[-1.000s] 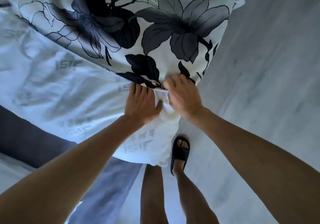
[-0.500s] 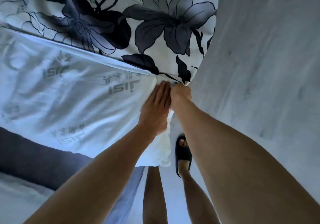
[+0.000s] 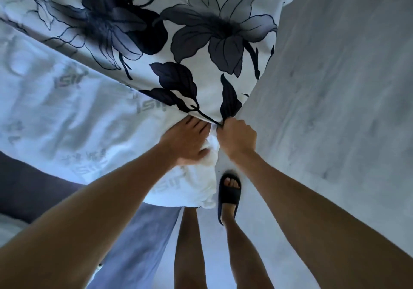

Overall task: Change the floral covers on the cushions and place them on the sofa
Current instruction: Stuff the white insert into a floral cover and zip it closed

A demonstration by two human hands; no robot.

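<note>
A pale grey floor fills the right side of the view, with a dark sofa edge at lower left. Over that sofa edge lies a white cushion printed with faint grey lettering, its near corner hanging toward the floor. A floral cover, white with dark grey and black flowers and leaves, is drawn over the far part of the cushion, and its open edge runs diagonally across it. The right hand is curled into a fist, pinching the corner of the cover's edge. The left hand presses flat on the white cushion just beside it, fingers straight and together, tips under the cover's edge. Below, two bare legs stand, one foot in a black slide sandal.
</note>
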